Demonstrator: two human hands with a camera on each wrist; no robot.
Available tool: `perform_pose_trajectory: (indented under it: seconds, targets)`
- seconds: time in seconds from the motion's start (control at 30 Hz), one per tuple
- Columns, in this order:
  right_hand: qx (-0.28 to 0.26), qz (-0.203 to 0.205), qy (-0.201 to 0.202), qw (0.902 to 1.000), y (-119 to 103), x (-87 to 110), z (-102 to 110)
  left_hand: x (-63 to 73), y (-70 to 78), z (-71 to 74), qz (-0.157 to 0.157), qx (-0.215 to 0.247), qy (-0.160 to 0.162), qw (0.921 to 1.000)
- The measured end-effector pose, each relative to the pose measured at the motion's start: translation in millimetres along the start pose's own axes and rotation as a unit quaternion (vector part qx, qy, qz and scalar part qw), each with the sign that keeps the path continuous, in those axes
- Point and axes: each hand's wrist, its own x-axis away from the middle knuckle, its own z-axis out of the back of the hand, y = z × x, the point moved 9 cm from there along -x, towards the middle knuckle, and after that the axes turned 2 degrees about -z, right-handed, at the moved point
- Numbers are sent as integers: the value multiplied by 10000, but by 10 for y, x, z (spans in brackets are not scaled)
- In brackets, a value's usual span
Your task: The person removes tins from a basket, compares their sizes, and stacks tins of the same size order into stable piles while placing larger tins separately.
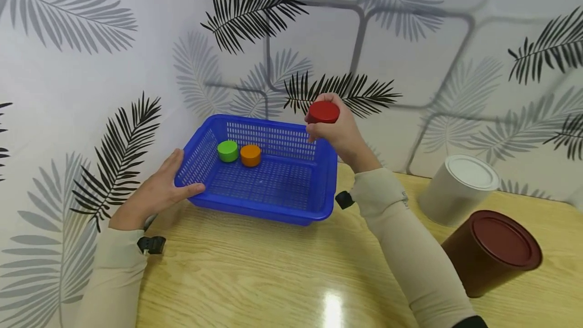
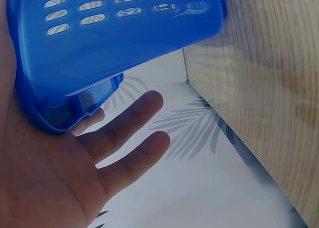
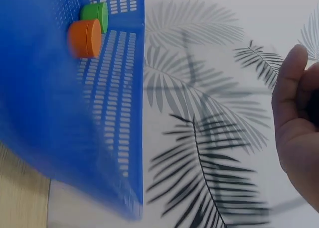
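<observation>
A blue plastic basket (image 1: 255, 211) with slotted walls sits on the table near the wall. Inside, toward its left end, a small round lime-green container (image 1: 227, 151) and an orange one (image 1: 250, 156) stand side by side. My right hand (image 1: 339, 130) holds a similar round red container (image 1: 324, 111) above the basket's back right corner, fingers and thumb around its side. At the basket's left end, my left hand (image 1: 159, 189) touches the rim, its thumb along the front corner. In the left wrist view, several fingers (image 2: 132, 161) reach out fairly straight beneath the basket's wall.
A white lidded can (image 1: 459, 190) stands at the right, close to the wall. Nearer me is a dark brown can (image 1: 492, 252), beside my right forearm. Behind the wooden table (image 1: 255, 272) rises a pale wall covering (image 1: 410, 59) with leaf prints.
</observation>
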Motion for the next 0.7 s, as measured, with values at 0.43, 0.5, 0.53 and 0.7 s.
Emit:
perform_pose_trajectory:
  seconds: [0.43,0.5,0.53,0.7]
  targets:
    - [109,-81,542,9984,256,690,699,-12,25,-15,128,-82,-196,9997]
    - [72,-226,766,9968,382,809,820,-13,31,-9,123,-96,-221,9996]
    - [22,-294,884,9957,452,867,876,-13,36,-8,121,-113,-241,9996]
    - [255,-621,1210,9904,754,1053,1106,-17,43,33,104,-168,-313,9993]
